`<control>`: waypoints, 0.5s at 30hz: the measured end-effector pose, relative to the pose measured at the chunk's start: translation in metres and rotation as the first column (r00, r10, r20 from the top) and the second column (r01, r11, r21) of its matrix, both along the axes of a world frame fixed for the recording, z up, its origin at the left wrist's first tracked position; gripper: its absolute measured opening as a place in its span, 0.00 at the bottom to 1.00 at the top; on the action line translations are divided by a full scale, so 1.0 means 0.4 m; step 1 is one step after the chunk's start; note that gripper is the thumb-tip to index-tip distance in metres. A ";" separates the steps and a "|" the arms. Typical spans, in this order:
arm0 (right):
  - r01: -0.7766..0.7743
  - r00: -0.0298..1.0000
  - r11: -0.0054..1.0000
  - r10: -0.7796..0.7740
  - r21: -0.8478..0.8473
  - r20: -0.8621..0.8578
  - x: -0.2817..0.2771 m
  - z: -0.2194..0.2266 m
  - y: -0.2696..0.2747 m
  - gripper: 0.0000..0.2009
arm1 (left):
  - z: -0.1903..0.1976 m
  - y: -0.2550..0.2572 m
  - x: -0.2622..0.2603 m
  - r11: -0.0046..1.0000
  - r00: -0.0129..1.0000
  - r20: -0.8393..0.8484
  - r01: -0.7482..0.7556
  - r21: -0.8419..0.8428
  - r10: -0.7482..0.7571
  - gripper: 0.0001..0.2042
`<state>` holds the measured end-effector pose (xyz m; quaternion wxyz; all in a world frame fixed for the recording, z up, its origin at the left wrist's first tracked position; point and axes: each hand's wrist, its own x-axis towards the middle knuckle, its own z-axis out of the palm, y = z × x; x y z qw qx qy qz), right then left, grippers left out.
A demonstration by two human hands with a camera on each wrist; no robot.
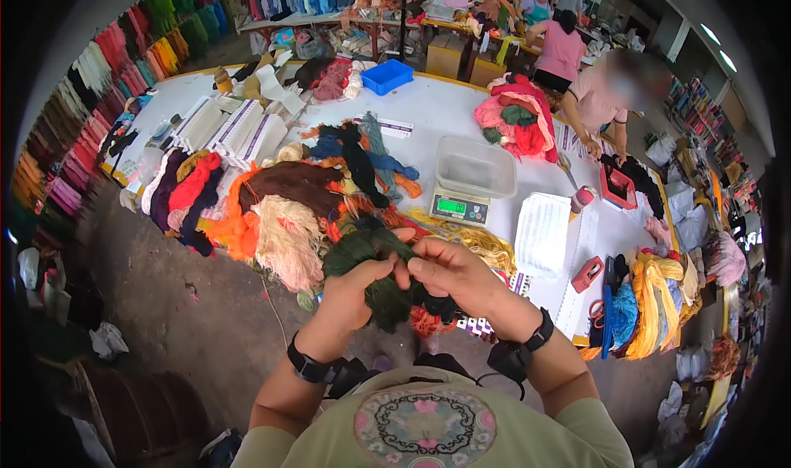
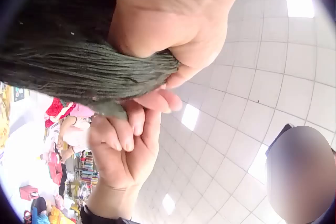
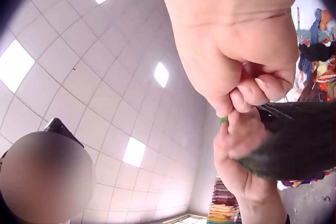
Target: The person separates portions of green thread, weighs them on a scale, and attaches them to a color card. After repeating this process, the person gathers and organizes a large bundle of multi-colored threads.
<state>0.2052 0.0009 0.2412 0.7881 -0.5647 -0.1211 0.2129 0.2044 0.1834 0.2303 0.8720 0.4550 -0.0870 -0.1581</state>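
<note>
A skein of dark green yarn (image 1: pixel 389 305) hangs between both hands, in front of the body, at the near edge of the table. My left hand (image 1: pixel 350 293) grips it, the thumb laid across the strands; in the left wrist view the yarn (image 2: pixel 79 71) runs in a thick bundle into this hand. Close beside it, my right hand (image 1: pixel 457 274) has its fingers curled and its fingertips meeting the left fingers. In the right wrist view, its thumb and forefinger pinch a small bit of green yarn (image 3: pixel 224 120).
Brown yarn (image 1: pixel 297 184), cream yarn (image 1: pixel 288 241) and other skeins are heaped left of the hands. Ahead stand a scale (image 1: pixel 460 208) with a clear plastic tub (image 1: pixel 476 165). Paper sheets (image 1: pixel 541 233), a red box (image 1: pixel 587 274) and yellow yarn (image 1: pixel 657 303) lie rightward. Another person (image 1: pixel 597 105) works across the table.
</note>
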 end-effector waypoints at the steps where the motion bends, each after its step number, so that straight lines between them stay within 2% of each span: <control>1: -0.065 0.997 0.993 0.060 -0.100 -0.053 0.009 0.001 -0.016 0.08 | 0.002 0.011 0.003 0.996 0.996 -0.025 0.084 0.030 -0.083 0.18; 2: -0.132 0.987 0.972 0.111 -0.196 -0.114 0.016 0.002 -0.040 0.08 | -0.005 0.026 -0.001 0.990 0.975 -0.168 0.143 -0.008 -0.143 0.14; 4: 0.019 0.985 0.992 0.002 0.122 -0.170 0.033 -0.018 -0.133 0.06 | -0.048 0.129 0.004 0.941 0.928 -0.161 0.321 -0.109 -0.335 0.10; 5: 0.128 0.980 0.972 -0.095 0.195 -0.173 0.047 -0.012 -0.195 0.05 | -0.069 0.191 0.004 0.949 0.947 -0.107 0.289 -0.123 -0.303 0.07; 6: 0.219 0.966 0.945 -0.175 0.242 -0.190 0.062 -0.035 -0.275 0.04 | -0.068 0.246 0.001 0.979 0.985 -0.125 0.097 -0.180 -0.121 0.05; 7: 0.344 0.928 0.912 -0.294 0.225 -0.231 0.068 -0.044 -0.345 0.05 | -0.053 0.298 -0.001 0.978 0.991 -0.087 -0.120 -0.168 0.106 0.05; 8: 0.462 0.873 0.857 -0.392 0.230 -0.291 0.080 -0.065 -0.415 0.07 | -0.041 0.350 0.002 0.927 0.966 -0.140 -0.250 -0.280 0.219 0.04; 9: 0.566 0.800 0.798 -0.471 0.208 -0.371 0.089 -0.085 -0.490 0.07 | -0.058 0.426 0.008 0.899 0.961 -0.073 -0.274 -0.340 0.265 0.04; 10: 0.644 0.741 0.745 -0.551 0.173 -0.385 0.095 -0.105 -0.557 0.07 | -0.071 0.495 0.009 0.840 0.942 -0.113 -0.333 -0.429 0.316 0.04; 11: 0.698 0.694 0.702 -0.613 0.143 -0.379 0.106 -0.134 -0.631 0.08 | -0.081 0.564 0.007 0.825 0.916 -0.121 -0.396 -0.402 0.381 0.05; 12: 0.746 0.644 0.654 -0.660 0.127 -0.387 0.113 -0.145 -0.689 0.08 | -0.096 0.636 0.008 0.819 0.921 -0.112 -0.384 -0.426 0.373 0.07; 15: 0.858 0.501 0.502 -0.776 0.106 -0.383 0.140 -0.172 -0.837 0.09 | -0.103 0.800 0.003 0.772 0.868 -0.135 -0.489 -0.406 0.478 0.11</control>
